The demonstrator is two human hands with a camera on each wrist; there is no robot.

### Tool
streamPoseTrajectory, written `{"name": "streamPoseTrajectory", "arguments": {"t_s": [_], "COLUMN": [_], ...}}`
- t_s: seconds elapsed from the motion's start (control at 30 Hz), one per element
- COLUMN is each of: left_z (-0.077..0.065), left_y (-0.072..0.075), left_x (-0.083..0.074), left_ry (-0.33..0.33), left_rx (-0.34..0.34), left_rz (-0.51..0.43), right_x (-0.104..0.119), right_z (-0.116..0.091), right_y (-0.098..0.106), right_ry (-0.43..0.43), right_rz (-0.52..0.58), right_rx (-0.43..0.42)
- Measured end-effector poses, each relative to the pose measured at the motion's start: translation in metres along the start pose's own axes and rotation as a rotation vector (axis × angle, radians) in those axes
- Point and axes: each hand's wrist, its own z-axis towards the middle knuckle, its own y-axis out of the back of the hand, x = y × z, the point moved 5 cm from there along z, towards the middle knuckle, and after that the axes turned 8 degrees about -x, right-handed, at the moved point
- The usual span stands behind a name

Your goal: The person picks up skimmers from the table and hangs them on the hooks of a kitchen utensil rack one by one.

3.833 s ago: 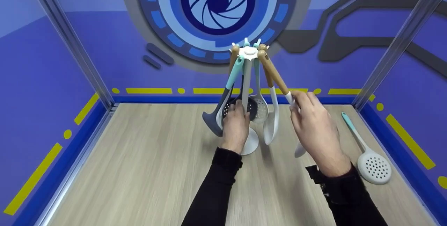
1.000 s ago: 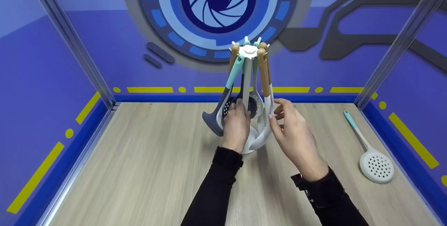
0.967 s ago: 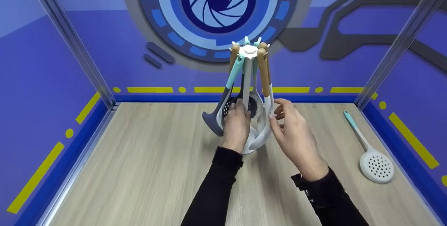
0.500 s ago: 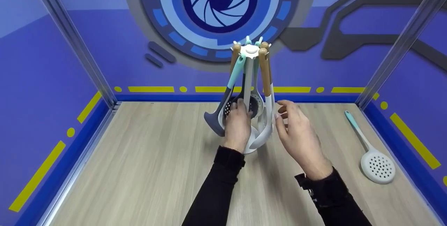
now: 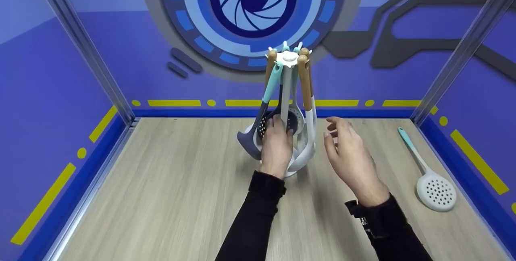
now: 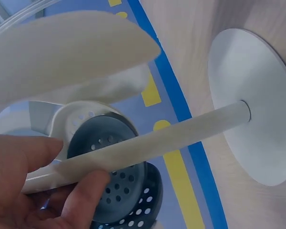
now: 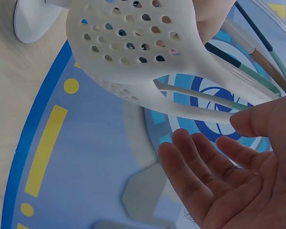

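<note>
My left hand (image 5: 276, 148) grips the pole (image 6: 157, 141) of a white utensil rack, thumb and fingers around it, above the round base (image 6: 248, 107). From the rack's top (image 5: 288, 58) hang several utensils with wooden or turquoise handles. Among them are a dark grey ladle (image 5: 250, 142) on the left and a dark perforated skimmer (image 6: 119, 186) behind the pole. A white slotted utensil (image 7: 133, 43) with a wooden handle (image 5: 305, 83) hangs on the right side. Beside it, apart in the head view, my right hand (image 5: 352, 160) is empty, fingers relaxed.
On the table's right side lies a light grey skimmer (image 5: 436, 192) with a turquoise handle. Blue printed walls (image 5: 100, 59) and metal corner posts (image 5: 459, 55) border the wooden table (image 5: 169, 180) at the back and sides.
My right hand earlier held the wooden-handled white utensil swung outward. It has let go and moved right, and the utensil hangs closer to the pole. My left hand stays on the pole.
</note>
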Motion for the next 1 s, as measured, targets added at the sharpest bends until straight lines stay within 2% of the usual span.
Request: {"name": "streamPoseTrajectory", "arguments": {"t_s": [0.23, 0.67, 0.83, 1.0], "left_z": [-0.009, -0.016, -0.019, -0.024], "left_y": [0.004, 0.015, 0.023, 0.033], "left_x": [-0.007, -0.015, -0.021, -0.026], "left_ry": [-0.020, 0.050, 0.043, 0.008], "left_rx": [-0.055, 0.049, 0.076, 0.074], "left_rz": [-0.028, -0.084, -0.087, -0.098], "right_x": [-0.005, -0.011, -0.016, -0.022], "right_z": [0.000, -0.001, -0.002, -0.003], "right_y": [0.000, 0.003, 0.006, 0.009], "right_ry": [-0.014, -0.028, -0.028, -0.021], "right_rz": [-0.010, -0.016, -0.031, -0.091], "right_rx": [0.011, 0.004, -0.003, -0.008]}}
